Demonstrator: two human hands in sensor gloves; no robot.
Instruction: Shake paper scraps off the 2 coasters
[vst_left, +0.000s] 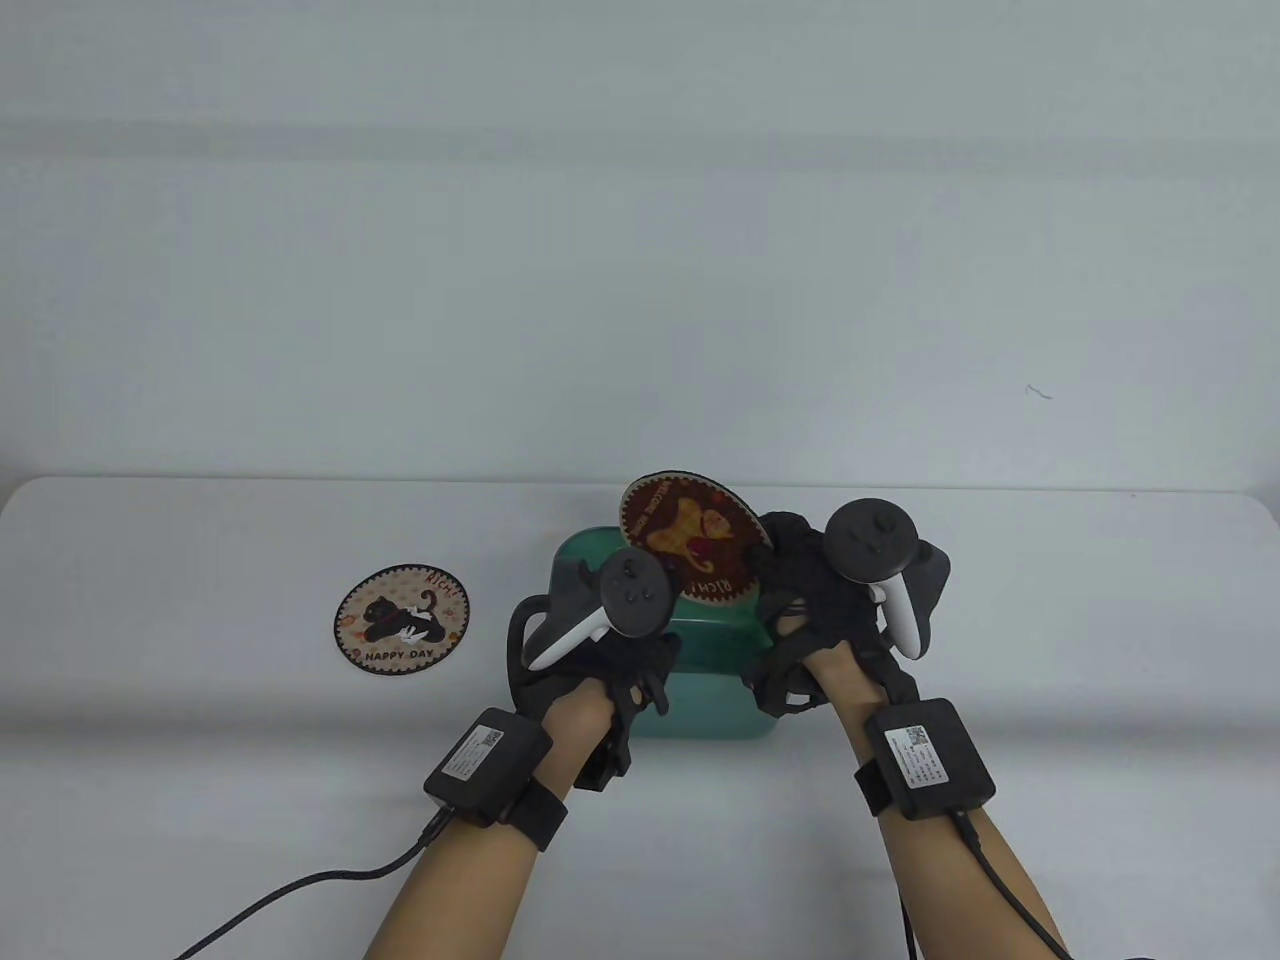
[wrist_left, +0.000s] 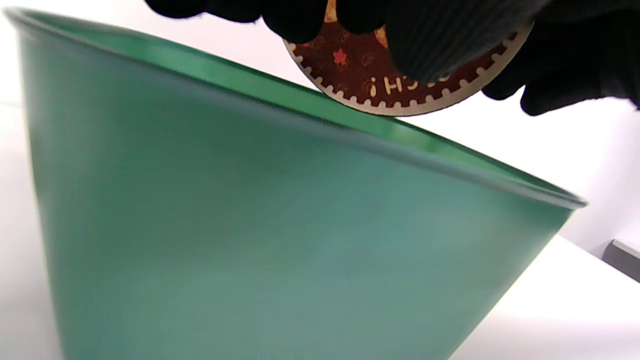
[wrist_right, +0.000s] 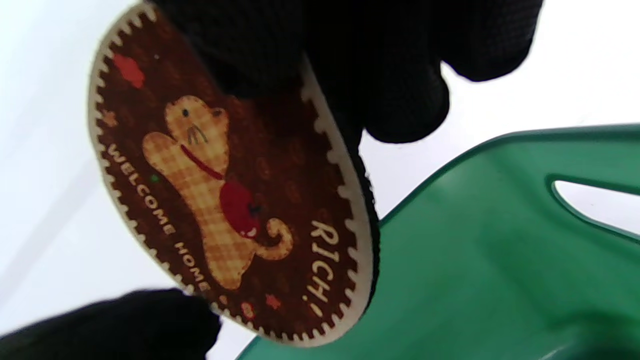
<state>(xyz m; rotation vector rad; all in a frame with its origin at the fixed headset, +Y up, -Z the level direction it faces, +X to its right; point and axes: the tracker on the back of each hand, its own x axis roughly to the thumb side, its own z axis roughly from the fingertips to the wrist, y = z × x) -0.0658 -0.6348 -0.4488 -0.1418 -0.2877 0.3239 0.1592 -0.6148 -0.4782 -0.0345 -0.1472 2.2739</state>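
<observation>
A brown round coaster (vst_left: 690, 540) (wrist_left: 360, 70) (wrist_right: 235, 200) with a checked cat and "WELCOME HOME" is held tilted above a green plastic bin (vst_left: 700, 700) (wrist_left: 250, 225) (wrist_right: 500, 250). My right hand (vst_left: 790, 590) (wrist_right: 350, 75) pinches its upper right edge. My left hand (vst_left: 600, 650) (wrist_left: 250, 10) (wrist_right: 115, 325) hovers over the bin's left rim, its fingertips at the coaster's lower left edge, with no grip visible. A second coaster (vst_left: 401, 619), pale with a black cat and "HAPPY DAY", lies flat on the table to the bin's left.
The white table (vst_left: 200, 760) ends at a pale wall behind the bin. A small dark mark (vst_left: 1040, 392) shows on the wall at right. Cables (vst_left: 300, 890) trail from both wrist packs toward the front edge.
</observation>
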